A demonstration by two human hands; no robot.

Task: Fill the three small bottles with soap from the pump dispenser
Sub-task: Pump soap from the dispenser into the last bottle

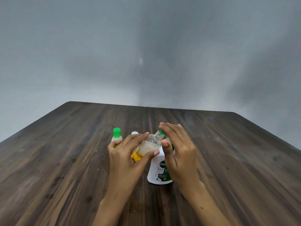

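Midway through a refill, a person's left hand (128,154) grips a small clear bottle (147,147) by its body, tilted, its open neck up against the green spout (162,132) of the white pump dispenser (157,170) on the wooden table (65,160). Amber soap fills its lower part, with foam above. The right hand (177,149) lies over the pump head, fingers relaxed. A green-capped bottle (117,136) and a white-capped one (134,133) stand behind. The light plastic bottle looks slippery if soapy; holding the body seems safest.
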